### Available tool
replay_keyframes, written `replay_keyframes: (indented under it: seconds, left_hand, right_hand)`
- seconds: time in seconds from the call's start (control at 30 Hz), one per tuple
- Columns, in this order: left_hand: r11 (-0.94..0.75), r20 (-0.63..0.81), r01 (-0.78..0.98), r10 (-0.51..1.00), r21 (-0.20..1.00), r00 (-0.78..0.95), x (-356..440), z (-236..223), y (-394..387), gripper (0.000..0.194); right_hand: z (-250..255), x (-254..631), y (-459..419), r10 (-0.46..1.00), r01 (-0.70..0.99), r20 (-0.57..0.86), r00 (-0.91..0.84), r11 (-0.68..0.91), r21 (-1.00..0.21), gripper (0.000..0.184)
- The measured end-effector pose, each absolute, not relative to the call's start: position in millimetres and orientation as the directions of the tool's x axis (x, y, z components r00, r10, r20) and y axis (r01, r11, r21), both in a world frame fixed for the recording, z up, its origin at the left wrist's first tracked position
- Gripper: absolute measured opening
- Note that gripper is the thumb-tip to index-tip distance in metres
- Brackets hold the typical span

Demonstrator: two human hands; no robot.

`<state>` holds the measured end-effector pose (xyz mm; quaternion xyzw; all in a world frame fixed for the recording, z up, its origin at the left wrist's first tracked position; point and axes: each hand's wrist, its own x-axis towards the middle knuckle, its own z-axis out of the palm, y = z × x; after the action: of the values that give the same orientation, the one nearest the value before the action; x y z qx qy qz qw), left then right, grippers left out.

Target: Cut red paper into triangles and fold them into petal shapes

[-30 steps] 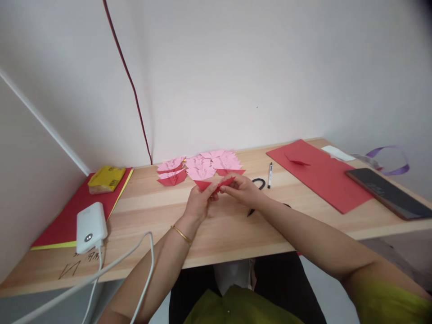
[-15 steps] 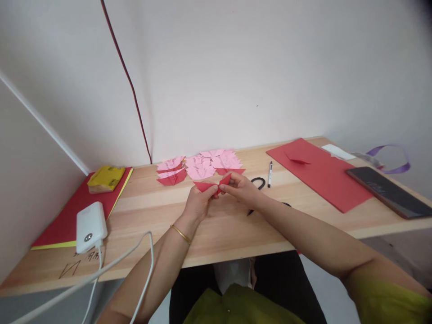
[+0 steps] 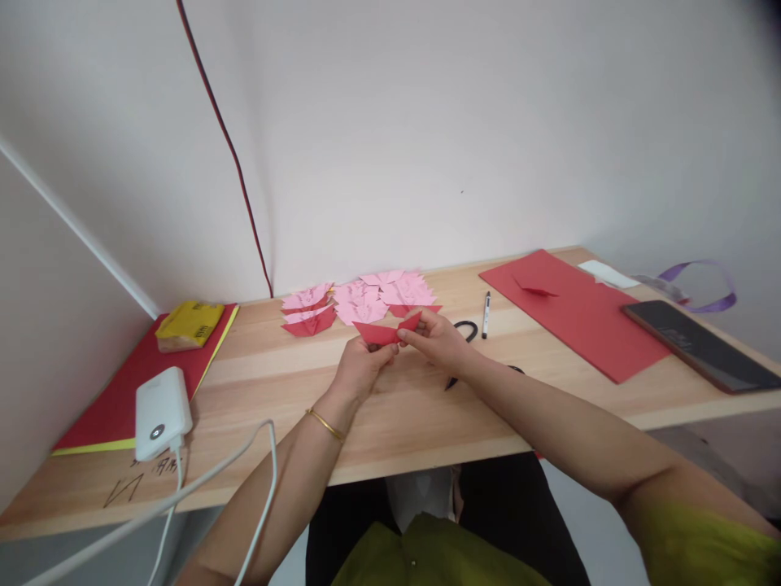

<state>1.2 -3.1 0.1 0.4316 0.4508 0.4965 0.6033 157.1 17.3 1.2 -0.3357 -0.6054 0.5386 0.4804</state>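
A small folded red paper piece [image 3: 384, 331] is held above the wooden desk [image 3: 390, 415] between both hands. My left hand [image 3: 359, 366] pinches its lower left part, a gold bangle on the wrist. My right hand [image 3: 436, 338] pinches its right end with the fingertips. Just behind the hands lie several folded pink paper shapes [image 3: 366, 297] and folded red shapes [image 3: 310, 323] in a cluster near the wall.
Black scissors [image 3: 464, 334] lie under my right wrist, a black marker [image 3: 486, 314] beside them. A large red sheet [image 3: 573, 313], a dark tablet [image 3: 701, 346] and purple ribbon [image 3: 701, 281] are at right. Left: red and yellow sheets [image 3: 115, 399], a yellow packet [image 3: 189, 323], a white power bank [image 3: 162, 411] with cable.
The red paper has opened out wider between my hands and turned more level; both hands stay in nearly the same place.
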Motion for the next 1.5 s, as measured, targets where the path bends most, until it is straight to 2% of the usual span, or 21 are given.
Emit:
replay_keyframes:
  seconds: [0.17, 0.4, 0.6, 0.73, 0.9, 1.07, 1.2, 1.3, 1.43, 1.5]
  left_hand:
    - [0.168, -0.150, -0.243, 0.984, 0.955, 0.093, 1.2, 1.9, -3.0, 0.021]
    - [0.199, -0.153, -0.307, 0.974, 0.931, 0.167, -0.7, -4.4, 1.2, 0.018]
    - [0.145, -0.117, -0.276, 0.986, 0.950, 0.115, -1.2, -4.7, 2.4, 0.019]
    - [0.097, -0.072, -0.266, 0.992, 0.959, 0.103, 0.1, -4.4, 0.9, 0.020]
    - [0.139, -0.104, -0.327, 0.987, 0.935, 0.124, 0.5, -5.1, 1.3, 0.026]
    - [0.168, -0.154, -0.355, 0.986, 0.920, 0.069, -3.2, -4.3, 3.7, 0.023]
    - [0.216, -0.203, -0.385, 0.976, 0.897, 0.076, -5.2, -3.2, 4.0, 0.023]
    - [0.217, -0.196, -0.370, 0.976, 0.904, 0.092, -5.4, -4.4, 4.1, 0.022]
    - [0.154, -0.134, -0.296, 0.987, 0.943, 0.088, -3.8, -5.7, 3.6, 0.023]
    - [0.139, -0.121, -0.315, 0.990, 0.939, 0.077, -2.1, -5.0, 2.9, 0.023]
  right_hand:
    - [-0.8, 156.8, 17.2, 0.928, -0.090, 0.205, -0.312, 0.185, -0.978, 0.026]
    - [0.4, 157.2, 18.1, 0.927, -0.102, 0.225, -0.302, 0.203, -0.974, 0.026]
    - [1.2, 156.5, 15.9, 0.942, -0.090, 0.158, -0.298, 0.137, -0.987, 0.031]
    - [0.3, 156.1, 16.3, 0.936, -0.144, 0.198, -0.291, 0.162, -0.976, 0.032]
    - [-0.8, 155.7, 16.9, 0.940, -0.147, 0.204, -0.274, 0.168, -0.975, 0.031]
    - [-3.9, 158.1, 20.0, 0.921, -0.143, 0.178, -0.345, 0.136, -0.980, 0.034]
    - [-6.8, 160.6, 22.6, 0.898, -0.160, 0.194, -0.396, 0.141, -0.977, 0.029]
    - [-6.8, 160.5, 22.0, 0.901, -0.141, 0.160, -0.403, 0.112, -0.984, 0.027]
    - [-3.4, 158.0, 19.0, 0.941, -0.093, 0.075, -0.329, 0.046, -0.995, 0.032]
    - [-1.5, 156.4, 17.8, 0.950, -0.086, 0.073, -0.305, 0.049, -0.995, 0.033]
